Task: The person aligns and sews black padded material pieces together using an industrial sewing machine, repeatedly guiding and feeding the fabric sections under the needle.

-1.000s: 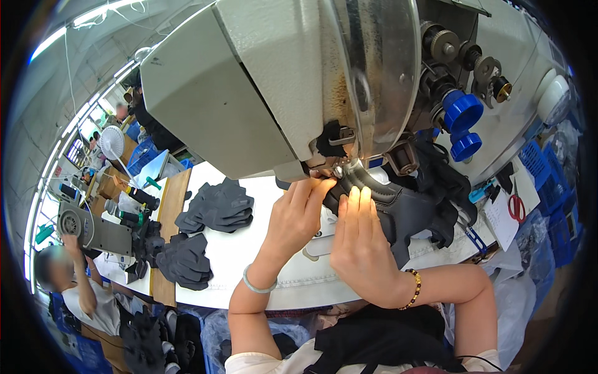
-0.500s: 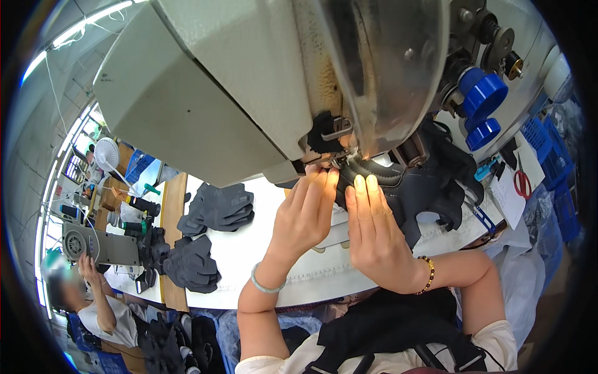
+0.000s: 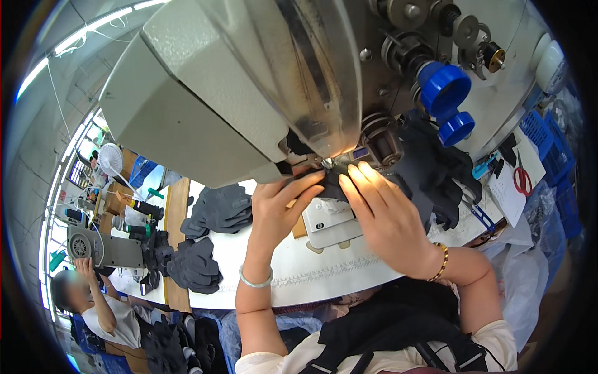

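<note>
A black fabric piece (image 3: 335, 188) lies under the needle area of a large grey sewing machine (image 3: 205, 112). My left hand (image 3: 274, 209) pinches its left part between thumb and fingers, close to the round metal presser part (image 3: 327, 163). My right hand (image 3: 395, 227) has its fingers close together, their tips pressed on the piece's right side; its thumb is hidden. More dark material (image 3: 430, 171) bunches beyond my right hand, and whether it joins the piece cannot be made out. Below the fingers, a metal plate (image 3: 330, 227) shows in the white tabletop (image 3: 280, 283).
Two stacks of dark grey pieces (image 3: 218, 209) lie left, near a wooden strip (image 3: 178, 243). At the right are red-handled scissors (image 3: 522, 181), blue-handled snips (image 3: 479, 215) and blue crates (image 3: 554, 187). A co-worker (image 3: 112, 311) sits at another machine on the far left.
My hands have spread slightly apart, the left one moving left. The piece has turned, and its stitched band no longer shows. More of the metal plate is uncovered. The machine head appears shifted left.
</note>
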Motion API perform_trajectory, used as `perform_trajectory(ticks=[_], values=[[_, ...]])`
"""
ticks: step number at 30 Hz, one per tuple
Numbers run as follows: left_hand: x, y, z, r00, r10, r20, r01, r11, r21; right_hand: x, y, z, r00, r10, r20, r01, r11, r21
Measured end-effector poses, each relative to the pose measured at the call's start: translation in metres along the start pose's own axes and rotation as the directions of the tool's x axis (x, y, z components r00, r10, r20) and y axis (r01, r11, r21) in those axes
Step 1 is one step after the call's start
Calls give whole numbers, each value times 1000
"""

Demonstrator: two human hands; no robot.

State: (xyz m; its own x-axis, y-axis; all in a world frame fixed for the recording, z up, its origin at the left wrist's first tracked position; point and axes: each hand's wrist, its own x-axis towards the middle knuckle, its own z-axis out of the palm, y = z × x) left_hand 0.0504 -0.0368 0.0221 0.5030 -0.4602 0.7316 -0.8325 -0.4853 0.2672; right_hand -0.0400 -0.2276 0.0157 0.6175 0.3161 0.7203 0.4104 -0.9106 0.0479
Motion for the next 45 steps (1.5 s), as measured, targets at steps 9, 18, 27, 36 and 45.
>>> perform_trajectory(ticks=[9,18,27,36,45], values=[[4,6,1,994,108,25,-110,991,74,-3,28,1,994,-110,6,108,986,129],[6,0,-5,994,112,22,-112,994,8,2,27,1,985,-171,-19,172,982,74],[3,-9,-15,968,-37,248,87,977,-194,10,25,4,994,-101,-44,104,992,67],[3,14,-14,986,45,163,-72,984,165,9,52,17,984,-106,-140,130,976,173],[0,20,-13,983,61,173,-99,971,219,6,58,26,985,-84,-151,115,971,211]])
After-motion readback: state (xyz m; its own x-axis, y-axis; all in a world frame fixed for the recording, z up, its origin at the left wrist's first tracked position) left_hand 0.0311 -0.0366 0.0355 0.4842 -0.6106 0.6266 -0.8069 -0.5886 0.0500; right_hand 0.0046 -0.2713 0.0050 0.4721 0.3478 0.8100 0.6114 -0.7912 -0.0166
